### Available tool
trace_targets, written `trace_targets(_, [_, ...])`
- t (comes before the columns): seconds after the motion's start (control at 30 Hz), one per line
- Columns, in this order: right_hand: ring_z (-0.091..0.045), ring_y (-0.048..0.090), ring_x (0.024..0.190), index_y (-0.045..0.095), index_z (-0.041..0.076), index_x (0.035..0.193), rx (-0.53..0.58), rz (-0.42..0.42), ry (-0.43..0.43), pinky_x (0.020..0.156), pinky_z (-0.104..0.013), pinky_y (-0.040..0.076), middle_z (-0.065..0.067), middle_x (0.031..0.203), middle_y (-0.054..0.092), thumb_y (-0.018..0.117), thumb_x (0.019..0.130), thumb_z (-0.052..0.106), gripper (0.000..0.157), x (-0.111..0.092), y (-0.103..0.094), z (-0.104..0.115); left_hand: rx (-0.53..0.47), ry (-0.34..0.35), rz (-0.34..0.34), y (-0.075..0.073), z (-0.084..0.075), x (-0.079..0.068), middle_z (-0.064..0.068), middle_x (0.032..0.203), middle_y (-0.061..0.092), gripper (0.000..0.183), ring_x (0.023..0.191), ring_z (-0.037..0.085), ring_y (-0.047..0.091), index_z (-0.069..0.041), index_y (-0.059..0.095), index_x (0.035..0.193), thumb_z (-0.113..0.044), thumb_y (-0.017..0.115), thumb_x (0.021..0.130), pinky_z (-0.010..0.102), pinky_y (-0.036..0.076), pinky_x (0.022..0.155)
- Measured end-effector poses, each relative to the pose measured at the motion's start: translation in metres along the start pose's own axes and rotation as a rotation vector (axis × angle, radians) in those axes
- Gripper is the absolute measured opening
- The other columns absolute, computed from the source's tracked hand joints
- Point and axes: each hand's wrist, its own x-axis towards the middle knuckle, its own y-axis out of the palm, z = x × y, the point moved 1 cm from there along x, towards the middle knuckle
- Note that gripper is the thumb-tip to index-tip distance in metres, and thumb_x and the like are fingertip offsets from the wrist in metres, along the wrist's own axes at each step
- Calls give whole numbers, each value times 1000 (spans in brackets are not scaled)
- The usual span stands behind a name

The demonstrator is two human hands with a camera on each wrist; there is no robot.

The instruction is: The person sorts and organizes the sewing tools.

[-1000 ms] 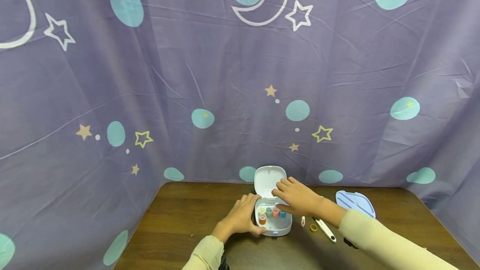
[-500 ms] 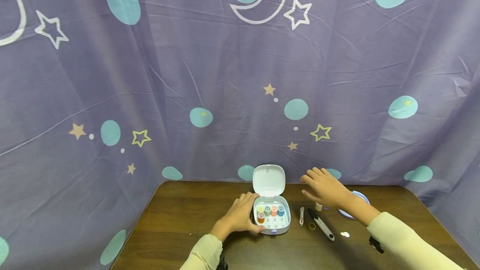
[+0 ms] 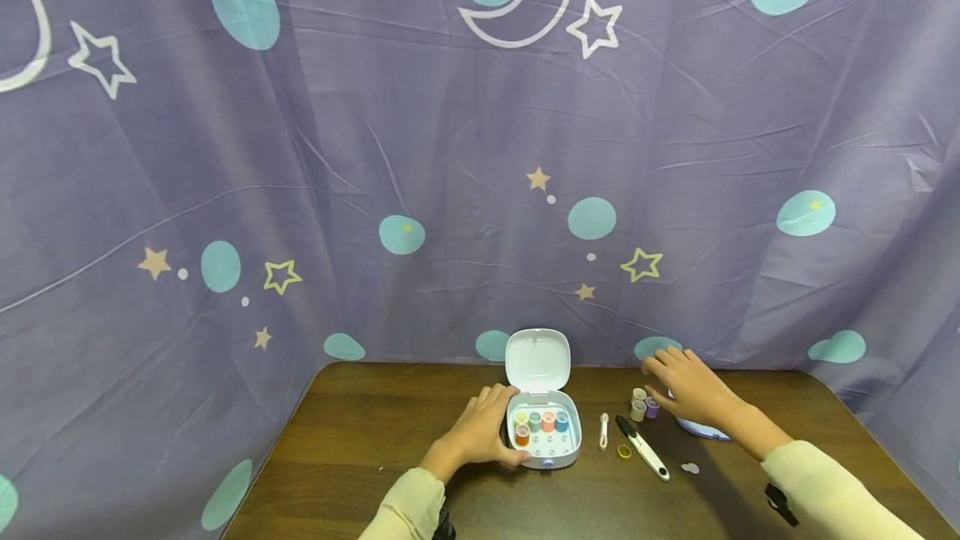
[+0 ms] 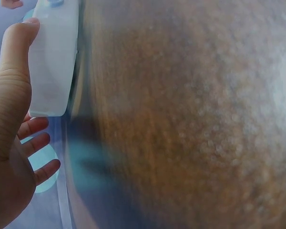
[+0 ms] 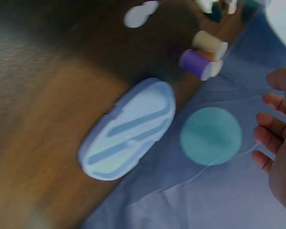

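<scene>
My left hand [image 3: 474, 432] holds the left side of a small white sewing box [image 3: 566, 450], thumb at its front corner and fingers toward the hinge. The lid [image 3: 537, 359] stands up at the back. Inside, several thread spools [image 3: 548, 422] form a back row, with an orange spool [image 3: 522, 436] in front of it at left; bare pegs fill the rest. My right hand [image 3: 692, 390] hovers empty, fingers loosely bent, just right of a cluster of loose spools [image 3: 638, 411], including a purple spool [image 5: 195, 64]. It partly covers a light-blue oval case [image 5: 128, 131] in the head view.
Between box and spools lie a thin white-and-pink item [image 3: 603, 432], a yellow ring [image 3: 624, 452] and a slim white-and-black tool [image 3: 643, 448]. A small flat pale piece [image 3: 690, 467] is farther right. A purple curtain [image 3: 450, 148] hangs behind the table.
My right hand has left the box and moved right, past the loose spools. It uncovers the blue spool in the back row. My left hand stays on the box.
</scene>
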Motion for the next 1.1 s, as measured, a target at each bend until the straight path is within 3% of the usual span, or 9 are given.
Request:
trace_targets(0.27, [-16, 53, 84, 62, 18, 94, 46, 96, 83, 68, -32, 40, 6, 90, 58, 84, 76, 22, 28, -19, 10, -1, -9, 18, -12, -1, 1, 0, 5, 127, 58, 102, 108, 17, 49, -8, 47, 143, -59, 87, 64, 29, 43, 86])
trace_targets(0.67, [-13, 49, 77, 58, 21, 86, 41, 65, 73, 64, -28, 35, 11, 81, 51, 85, 71, 24, 31, -25, 27, -3, -9, 10, -11, -1, 0, 1, 3, 127, 57, 102, 107, 17, 49, -9, 48, 143, -60, 87, 64, 28, 42, 85])
trace_targets(0.93, [-15, 51, 80, 58, 21, 87, 62, 149, 116, 66, -32, 39, 10, 83, 53, 83, 74, 25, 28, -27, 34, -5, -13, 6, -6, -1, 0, 1, 3, 128, 57, 102, 108, 17, 49, -9, 47, 144, -60, 87, 65, 28, 42, 86])
trace_targets(1.1, [-15, 51, 80, 59, 21, 86, 62, 157, 117, 67, -32, 40, 10, 83, 53, 83, 75, 26, 27, -28, 35, -4, -13, 0, -3, -2, 0, 1, 3, 127, 57, 103, 108, 17, 49, -9, 47, 144, -60, 87, 65, 28, 42, 86])
